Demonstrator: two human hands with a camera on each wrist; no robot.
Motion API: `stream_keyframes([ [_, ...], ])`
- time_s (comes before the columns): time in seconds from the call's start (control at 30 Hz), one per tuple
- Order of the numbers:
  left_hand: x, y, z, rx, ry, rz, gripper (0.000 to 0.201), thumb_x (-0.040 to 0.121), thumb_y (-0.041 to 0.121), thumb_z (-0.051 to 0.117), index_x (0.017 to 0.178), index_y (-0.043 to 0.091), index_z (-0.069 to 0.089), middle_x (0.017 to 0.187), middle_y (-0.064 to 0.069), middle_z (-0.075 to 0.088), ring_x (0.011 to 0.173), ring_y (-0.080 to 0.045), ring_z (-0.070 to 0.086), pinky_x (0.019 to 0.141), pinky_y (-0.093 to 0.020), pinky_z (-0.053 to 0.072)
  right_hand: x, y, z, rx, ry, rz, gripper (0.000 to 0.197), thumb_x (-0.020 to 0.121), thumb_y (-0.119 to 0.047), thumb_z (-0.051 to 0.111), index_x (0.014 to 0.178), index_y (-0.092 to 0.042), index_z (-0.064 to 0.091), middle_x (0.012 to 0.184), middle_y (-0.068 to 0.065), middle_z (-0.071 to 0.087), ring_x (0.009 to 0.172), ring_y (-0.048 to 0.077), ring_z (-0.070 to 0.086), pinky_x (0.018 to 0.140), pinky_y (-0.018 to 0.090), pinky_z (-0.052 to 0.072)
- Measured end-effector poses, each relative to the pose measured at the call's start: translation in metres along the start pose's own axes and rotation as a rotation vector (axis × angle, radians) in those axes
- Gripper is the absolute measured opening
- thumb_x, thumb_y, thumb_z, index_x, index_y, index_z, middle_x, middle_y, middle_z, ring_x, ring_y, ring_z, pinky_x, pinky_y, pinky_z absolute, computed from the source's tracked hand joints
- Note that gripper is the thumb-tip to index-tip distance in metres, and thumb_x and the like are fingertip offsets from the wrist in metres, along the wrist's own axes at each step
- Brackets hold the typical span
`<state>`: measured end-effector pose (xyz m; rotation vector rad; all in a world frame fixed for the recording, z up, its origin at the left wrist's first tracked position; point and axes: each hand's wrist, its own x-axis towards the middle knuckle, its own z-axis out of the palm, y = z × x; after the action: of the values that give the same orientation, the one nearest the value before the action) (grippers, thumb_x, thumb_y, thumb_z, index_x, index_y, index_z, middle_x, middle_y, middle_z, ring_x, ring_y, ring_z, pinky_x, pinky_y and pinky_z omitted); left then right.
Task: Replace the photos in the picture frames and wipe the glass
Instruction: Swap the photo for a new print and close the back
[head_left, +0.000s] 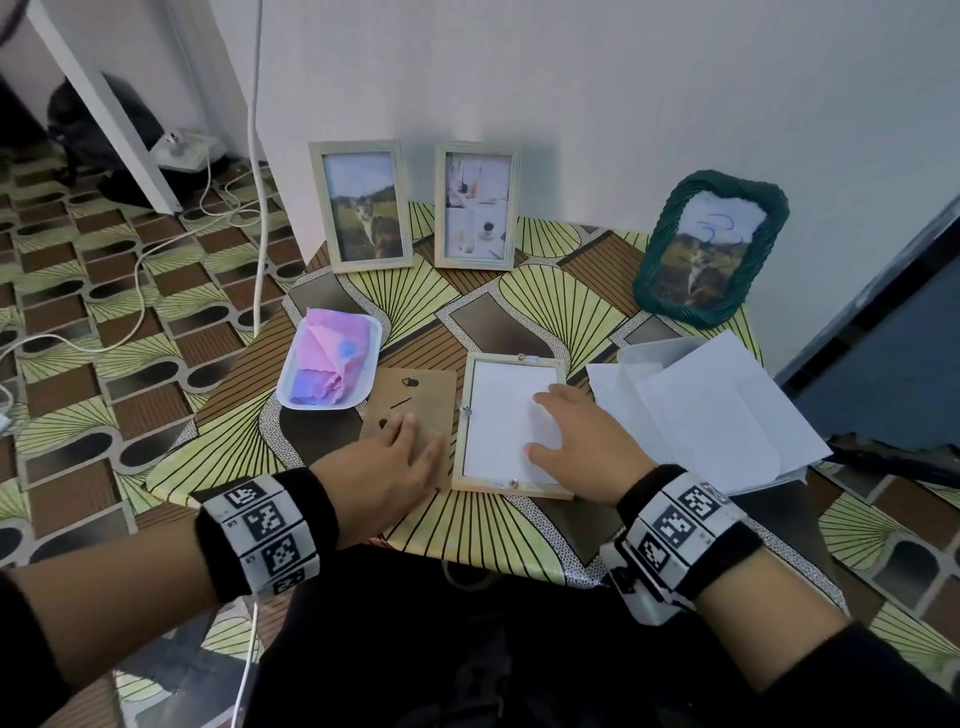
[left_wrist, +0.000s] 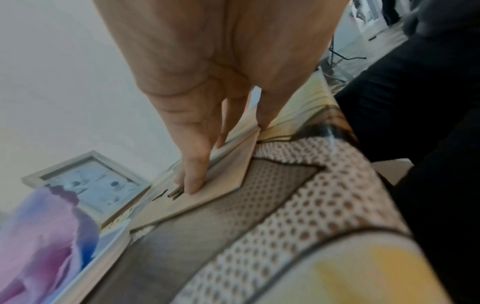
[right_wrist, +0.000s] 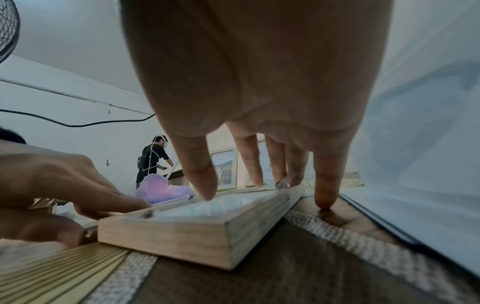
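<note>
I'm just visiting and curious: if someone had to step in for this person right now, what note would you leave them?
Left hand: fingers flat on the brown backing board, holding nothing.
Right hand: spread on the white sheet in the open wooden frame, which lies face down with its back off.
Two wooden frames and a green woven frame stand by the wall, photos in.
Wiping cloth sits in the white tray; spare sheets lie to the right.
Done: back removed. Left: refit board, wipe glass; whether the other frames are done cannot be told.
</note>
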<state>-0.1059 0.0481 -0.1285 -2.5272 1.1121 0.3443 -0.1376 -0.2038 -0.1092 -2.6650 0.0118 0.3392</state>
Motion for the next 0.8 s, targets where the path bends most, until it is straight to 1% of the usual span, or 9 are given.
stream_keyframes([
  [0.1,-0.012,-0.004,-0.002,-0.099,0.018,0.000,0.061,0.105,0.037,0.009,0.154,0.005,-0.006,0.156,-0.034,0.010,0.147,-0.046,0.012,0.117,-0.047,0.028,-0.004,0.003,-0.004,0.041,0.026,0.030,0.070,0.086,-0.027,0.065,0.146,-0.009,0.033,0.154,0.006,0.027,0.140,0.021,0.029,0.112,0.032,0.030],
  [0.17,-0.019,-0.006,-0.011,-0.211,0.160,0.020,0.063,0.101,0.034,0.013,0.153,-0.002,0.010,0.153,-0.033,0.024,0.143,-0.045,0.027,0.108,-0.046,0.043,-0.005,0.007,-0.007,0.097,0.037,0.044,0.062,0.080,-0.022,0.070,0.134,-0.012,0.043,0.138,0.005,0.044,0.125,0.022,0.044,0.100,0.033,0.040],
  [0.23,-0.023,-0.009,-0.019,-0.311,0.395,0.019,0.060,0.097,0.029,0.029,0.145,-0.006,0.037,0.138,-0.030,0.050,0.123,-0.042,0.055,0.089,-0.047,0.056,-0.007,0.010,-0.009,0.170,0.027,0.056,0.057,0.078,-0.022,0.074,0.129,-0.017,0.049,0.127,0.001,0.056,0.111,0.018,0.053,0.088,0.031,0.045],
  [0.3,-0.023,-0.012,-0.025,-0.513,0.590,-0.064,0.053,0.098,0.021,0.044,0.147,0.002,0.038,0.121,-0.020,0.066,0.100,-0.035,0.068,0.080,-0.042,0.057,-0.007,0.013,-0.011,0.208,0.035,0.058,0.052,0.081,-0.023,0.073,0.129,-0.019,0.053,0.123,-0.002,0.062,0.100,0.015,0.055,0.080,0.027,0.042],
  [0.37,-0.019,-0.013,-0.033,-0.625,0.694,-0.173,0.049,0.098,0.015,0.049,0.146,0.007,0.042,0.081,0.002,0.068,0.064,-0.017,0.062,0.065,-0.031,0.048,-0.006,0.015,-0.012,0.232,0.050,0.068,0.044,0.085,-0.023,0.069,0.127,-0.020,0.056,0.119,0.000,0.065,0.098,0.016,0.057,0.076,0.026,0.040],
  [0.43,-0.012,-0.010,-0.039,-0.627,0.780,-0.219,0.041,0.099,0.013,0.048,0.139,0.007,0.051,0.063,0.014,0.050,0.051,-0.008,0.044,0.057,-0.029,0.039,-0.005,0.016,-0.013,0.253,0.053,0.085,0.042,0.089,-0.023,0.065,0.130,-0.021,0.055,0.117,0.001,0.064,0.101,0.020,0.057,0.077,0.026,0.040],
  [0.53,-0.001,0.005,-0.049,-0.616,0.738,-0.145,0.041,0.100,0.019,0.045,0.140,0.013,0.050,0.080,0.003,0.065,0.061,-0.017,0.056,0.060,-0.034,0.050,-0.004,0.019,-0.013,0.269,0.056,0.097,0.044,0.091,-0.021,0.062,0.134,-0.022,0.054,0.115,0.001,0.061,0.100,0.019,0.055,0.077,0.026,0.037],
  [0.63,0.011,0.025,-0.052,-0.395,0.756,-0.014,0.036,0.089,0.012,0.066,0.125,0.010,0.064,0.116,-0.008,0.071,0.098,-0.024,0.070,0.079,-0.035,0.057,-0.003,0.022,-0.013,0.277,0.058,0.091,0.043,0.090,-0.017,0.061,0.132,-0.023,0.055,0.120,0.002,0.061,0.107,0.021,0.056,0.083,0.027,0.040],
  [0.8,0.031,0.046,-0.052,-0.144,0.719,0.190,0.024,0.082,0.013,0.074,0.106,0.010,0.072,0.111,-0.008,0.072,0.099,-0.024,0.069,0.084,-0.037,0.053,-0.002,0.024,-0.013,0.282,0.094,0.084,0.041,0.090,-0.009,0.055,0.129,-0.020,0.060,0.120,0.005,0.063,0.108,0.023,0.057,0.096,0.034,0.046],
])
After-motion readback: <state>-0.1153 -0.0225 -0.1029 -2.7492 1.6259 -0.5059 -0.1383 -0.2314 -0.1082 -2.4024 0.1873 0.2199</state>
